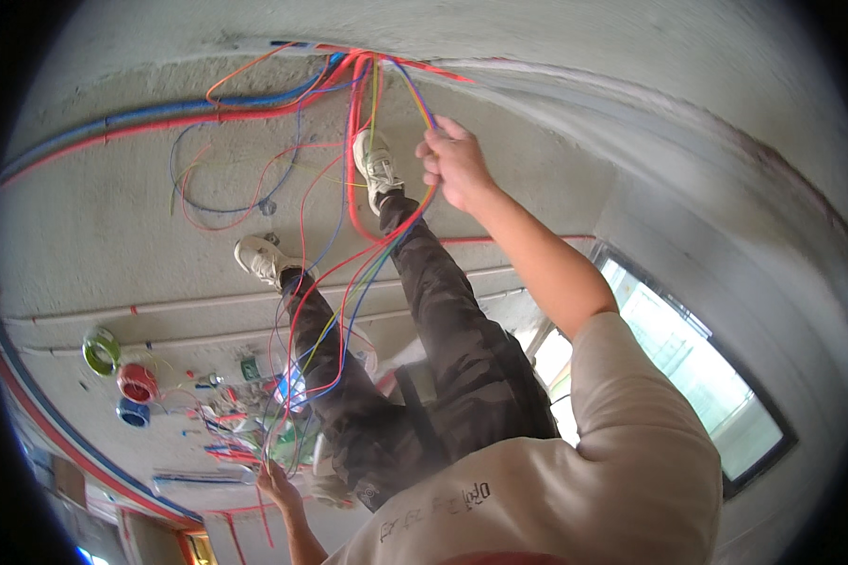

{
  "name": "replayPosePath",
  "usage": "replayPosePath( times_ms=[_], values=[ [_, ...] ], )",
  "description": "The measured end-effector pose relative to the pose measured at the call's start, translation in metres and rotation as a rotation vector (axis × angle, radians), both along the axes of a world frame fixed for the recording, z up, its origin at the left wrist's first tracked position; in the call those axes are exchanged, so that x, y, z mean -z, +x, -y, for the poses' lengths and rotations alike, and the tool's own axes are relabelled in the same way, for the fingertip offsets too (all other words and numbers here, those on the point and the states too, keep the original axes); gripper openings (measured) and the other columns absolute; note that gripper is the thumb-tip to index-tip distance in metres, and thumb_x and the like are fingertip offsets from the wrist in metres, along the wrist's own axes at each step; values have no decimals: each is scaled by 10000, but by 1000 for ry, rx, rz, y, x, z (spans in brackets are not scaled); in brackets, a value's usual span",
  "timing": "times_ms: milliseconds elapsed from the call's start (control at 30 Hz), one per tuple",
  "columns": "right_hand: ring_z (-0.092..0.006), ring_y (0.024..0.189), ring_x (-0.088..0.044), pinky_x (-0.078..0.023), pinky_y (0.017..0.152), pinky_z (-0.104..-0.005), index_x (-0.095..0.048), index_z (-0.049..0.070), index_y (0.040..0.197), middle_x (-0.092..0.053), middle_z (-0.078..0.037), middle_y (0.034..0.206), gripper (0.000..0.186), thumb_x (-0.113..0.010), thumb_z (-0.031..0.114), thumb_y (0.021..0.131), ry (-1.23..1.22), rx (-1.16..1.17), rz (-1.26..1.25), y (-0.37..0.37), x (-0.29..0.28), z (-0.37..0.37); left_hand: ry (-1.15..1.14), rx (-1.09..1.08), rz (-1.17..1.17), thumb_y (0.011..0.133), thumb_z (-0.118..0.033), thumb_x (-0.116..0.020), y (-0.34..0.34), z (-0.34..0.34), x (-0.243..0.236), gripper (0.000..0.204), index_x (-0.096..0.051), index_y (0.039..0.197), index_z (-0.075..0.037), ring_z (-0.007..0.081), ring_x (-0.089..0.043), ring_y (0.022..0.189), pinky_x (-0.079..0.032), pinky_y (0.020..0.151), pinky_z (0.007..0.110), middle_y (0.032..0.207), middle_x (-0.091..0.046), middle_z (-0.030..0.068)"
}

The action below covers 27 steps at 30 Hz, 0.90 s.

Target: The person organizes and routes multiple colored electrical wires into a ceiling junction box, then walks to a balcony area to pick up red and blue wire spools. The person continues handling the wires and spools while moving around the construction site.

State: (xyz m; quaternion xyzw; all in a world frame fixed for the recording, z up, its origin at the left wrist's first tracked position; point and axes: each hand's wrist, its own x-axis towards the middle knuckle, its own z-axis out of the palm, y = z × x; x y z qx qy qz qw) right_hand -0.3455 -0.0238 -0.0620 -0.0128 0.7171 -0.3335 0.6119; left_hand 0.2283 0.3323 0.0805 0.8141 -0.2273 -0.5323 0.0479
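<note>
My right hand (452,158) is closed on a bundle of coloured wires (412,91) that hangs from a junction of red and blue conduits (353,61) at the top of the view. The bundle runs past my fingers beside a bent red conduit (352,169) and spreads into loose red, blue, green and yellow strands across my legs. My left hand (275,480), low in the view, is closed round the lower part of these loose wires. Thinner loops of blue and red wire lie on the grey concrete near my shoes (377,165).
Green (101,351), red (138,383) and blue (133,414) wire spools sit at the left, near scattered pipe pieces and bags (292,443). Grey concrete surfaces (122,226) carry straight conduit runs (113,311). A dark-framed window (697,367) is at the right.
</note>
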Motion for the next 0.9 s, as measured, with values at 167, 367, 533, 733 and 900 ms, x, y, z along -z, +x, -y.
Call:
replayPosePath(
  times_ms=[167, 367, 533, 733, 900],
  values=[
    [-104, 551, -439, -410, 462, -292, -466, 73, 1341, -547, -46, 806, 330, -552, 123, 1027, -112, 152, -39, 41, -2, -19, -147, 384, 159, 1002, -166, -613, 35, 25, -23, 258, -608, 876, 59, 166, -469, 630, -394, 542, 386, 697, -566, 86],
    [-126, 549, -451, -405, 441, -319, -517, 99, 1023, -515, -43, 765, 65, -505, 156, 1051, -52, 307, -42, 110, -26, -44, -72, 434, 196, 1012, -162, -645, 54, 49, -64, 261, -576, 917, 71, 171, -490, 638, -427, 562, 390, 716, -583, 106],
    [-117, 556, -408, -358, 476, -308, -482, 123, 965, -482, -19, 750, 134, -478, 195, 1077, -2, 451, 58, 135, -50, -43, -72, 570, 237, 1008, -138, -634, 36, 55, -80, 253, -581, 1073, 101, 286, -648, 737, -505, 651, 411, 835, -670, 210],
    [-90, 520, -407, -318, 427, -261, -535, 140, 1080, -522, -10, 770, 76, -505, 208, 1062, 24, 486, 75, 115, -22, -58, -450, 989, 1, 909, -115, -670, 23, -14, -94, 407, -599, 1279, 39, 429, -670, 787, -528, 659, 457, 964, -687, 268],
    [-55, 507, -422, -315, 405, -219, -544, 193, 1360, -602, -19, 829, 357, -604, 171, 1009, -140, 591, -52, 81, -66, -60, -360, 1183, -236, 816, -140, -733, 40, -35, -105, 595, -584, 1376, -3, 417, -676, 745, -534, 627, 461, 1005, -691, 266]
  ],
)
